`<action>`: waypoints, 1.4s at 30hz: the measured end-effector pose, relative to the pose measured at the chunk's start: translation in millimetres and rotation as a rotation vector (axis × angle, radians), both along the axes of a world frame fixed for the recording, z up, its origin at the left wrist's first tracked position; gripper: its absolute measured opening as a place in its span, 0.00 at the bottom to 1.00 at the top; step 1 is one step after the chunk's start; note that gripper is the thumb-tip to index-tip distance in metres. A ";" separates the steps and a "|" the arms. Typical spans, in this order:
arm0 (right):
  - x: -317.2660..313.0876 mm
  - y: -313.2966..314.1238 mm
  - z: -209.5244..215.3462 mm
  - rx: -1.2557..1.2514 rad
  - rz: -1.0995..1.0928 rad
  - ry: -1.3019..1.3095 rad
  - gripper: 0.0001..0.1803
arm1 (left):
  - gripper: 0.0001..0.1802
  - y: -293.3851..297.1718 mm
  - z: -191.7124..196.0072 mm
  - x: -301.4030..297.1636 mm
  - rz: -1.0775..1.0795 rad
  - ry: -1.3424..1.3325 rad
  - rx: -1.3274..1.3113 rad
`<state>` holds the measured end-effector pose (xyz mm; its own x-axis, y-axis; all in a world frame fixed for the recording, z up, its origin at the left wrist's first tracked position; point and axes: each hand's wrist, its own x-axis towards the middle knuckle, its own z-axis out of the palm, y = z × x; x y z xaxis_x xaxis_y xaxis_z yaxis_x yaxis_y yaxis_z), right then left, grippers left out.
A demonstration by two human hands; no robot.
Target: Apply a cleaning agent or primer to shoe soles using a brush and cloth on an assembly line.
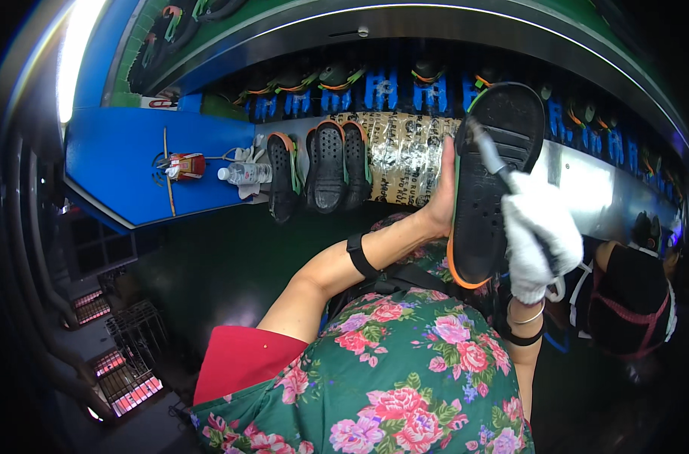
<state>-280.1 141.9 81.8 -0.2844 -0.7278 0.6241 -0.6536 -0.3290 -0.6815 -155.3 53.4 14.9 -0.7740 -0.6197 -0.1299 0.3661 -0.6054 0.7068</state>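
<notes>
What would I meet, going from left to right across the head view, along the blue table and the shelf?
Red packet → clear plastic bottle → three black clogs standing on the shelf → printed wrapped bundle → left hand → black sole held up → right hand in a white glove.

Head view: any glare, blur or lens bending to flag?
Head view: a light strip blows out white at upper left; the conveyor edge bows with fisheye distortion; corners are black; the held black shoe and gloved right hand look sharp.

Blue flat worktable (110, 163): clear plastic water bottle (244, 173), small red box (185, 165), thin wooden stick (167, 170), white cloth gloves (247, 155) laid on it.
</notes>
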 end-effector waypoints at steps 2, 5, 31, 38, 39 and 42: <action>4.9 15.4 -2.7 0.439 -0.147 -0.670 0.10 | 0.55 -3.4 -27.9 -3.5 -0.249 0.817 0.273; -5.2 -6.5 12.6 -0.050 0.042 0.142 0.13 | 0.57 1.0 1.7 -7.7 0.037 0.108 0.247; -7.2 21.4 -20.0 0.226 0.385 -0.206 0.21 | 0.66 -19.4 -28.6 10.0 -0.105 0.160 0.424; -2.7 22.3 -12.2 0.087 0.343 0.084 0.23 | 0.72 -20.5 -15.6 4.0 -0.224 0.302 0.477; -4.8 25.8 -17.0 0.145 0.373 -0.073 0.23 | 0.72 -22.7 -9.4 3.1 -0.242 0.293 0.442; -20.7 20.2 -17.0 0.071 0.345 -0.083 0.23 | 0.69 -35.1 -11.4 3.1 -0.200 0.264 0.323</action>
